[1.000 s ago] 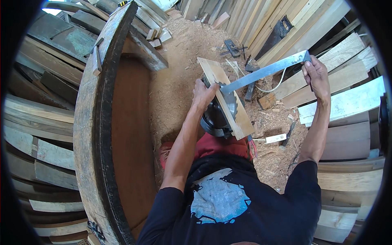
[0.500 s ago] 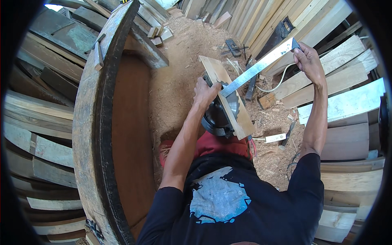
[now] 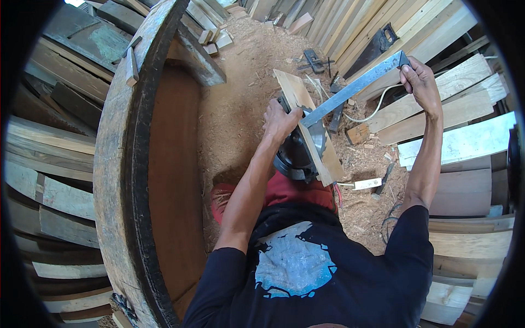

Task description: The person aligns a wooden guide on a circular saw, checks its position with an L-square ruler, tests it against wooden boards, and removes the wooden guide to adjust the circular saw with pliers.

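Note:
A circular saw (image 3: 295, 158) with a light wooden board (image 3: 329, 159) as its base plate stands tilted by my lap, its round toothed blade (image 3: 317, 136) sticking up through the board. The fingers of my left hand (image 3: 280, 119) are closed over the board's left edge, beside the saw body. A metal try square (image 3: 355, 87) reaches across to the saw; its far end meets the board right at the blade. My right hand (image 3: 422, 85) pinches the dark corner of the square, held up to the right. The square's handle is mostly hidden by that hand.
A long heavy workbench (image 3: 116, 164) runs along my left, with a small wooden tool (image 3: 132, 66) on top. Sawdust covers the floor (image 3: 235, 104). A handsaw (image 3: 377, 49) leans on upright planks (image 3: 342, 27); a white power strip (image 3: 367, 184) and wood block (image 3: 358, 134) lie right.
The square's held corner has shifted slightly right in view, and its face has turned duller. The saw and board have moved slightly right too. Both grips stay the same.

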`<state>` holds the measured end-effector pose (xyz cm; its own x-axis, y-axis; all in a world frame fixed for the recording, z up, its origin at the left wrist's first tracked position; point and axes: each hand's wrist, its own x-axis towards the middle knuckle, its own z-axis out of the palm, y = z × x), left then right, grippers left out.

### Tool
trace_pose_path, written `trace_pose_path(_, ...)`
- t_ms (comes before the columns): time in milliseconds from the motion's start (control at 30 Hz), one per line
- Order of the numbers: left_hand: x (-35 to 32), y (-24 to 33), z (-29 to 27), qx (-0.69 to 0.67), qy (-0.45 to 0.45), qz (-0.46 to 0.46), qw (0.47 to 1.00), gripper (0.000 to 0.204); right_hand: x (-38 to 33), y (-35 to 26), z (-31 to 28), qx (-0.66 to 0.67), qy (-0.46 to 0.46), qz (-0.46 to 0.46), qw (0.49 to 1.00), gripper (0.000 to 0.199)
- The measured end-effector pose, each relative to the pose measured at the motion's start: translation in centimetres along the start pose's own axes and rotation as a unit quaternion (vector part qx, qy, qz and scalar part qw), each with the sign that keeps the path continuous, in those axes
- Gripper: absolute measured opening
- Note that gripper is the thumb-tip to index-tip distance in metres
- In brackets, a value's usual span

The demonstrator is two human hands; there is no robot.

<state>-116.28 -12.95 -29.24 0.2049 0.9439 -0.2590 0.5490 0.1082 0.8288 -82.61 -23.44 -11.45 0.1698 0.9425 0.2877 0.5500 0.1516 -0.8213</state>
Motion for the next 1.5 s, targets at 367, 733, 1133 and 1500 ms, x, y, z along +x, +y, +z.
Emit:
trace_pose_path(367, -0.6, 0.6, 0.0, 0.024, 0.010, 0.003, 1.000, 0.082, 0.1, 1.0, -0.5, -0.003, -0.020, 0.033, 0.999, 0.020)
trace_pose_path(733, -0.6, 0.7, -0.2, 0.014, -0.008, 0.004, 1.000, 0.084, -0.1, 0.8, -0.4, -0.010, -0.009, 0.043, 0.999, 0.021)
trace_pose_path(1133, -1.4, 2.0, -0.4, 0.032, -0.013, -0.015, 0.999, 0.089, 0.0, 1.9, -0.7, -0.005, -0.010, 0.050, 0.999, 0.022)
trace_pose_path(1500, -1.7, 2.7, -0.2, 0.058, 0.000, -0.012, 0.998, 0.089, -0.2, 2.3, -1.0, -0.008, -0.004, 0.079, 0.997, 0.020)
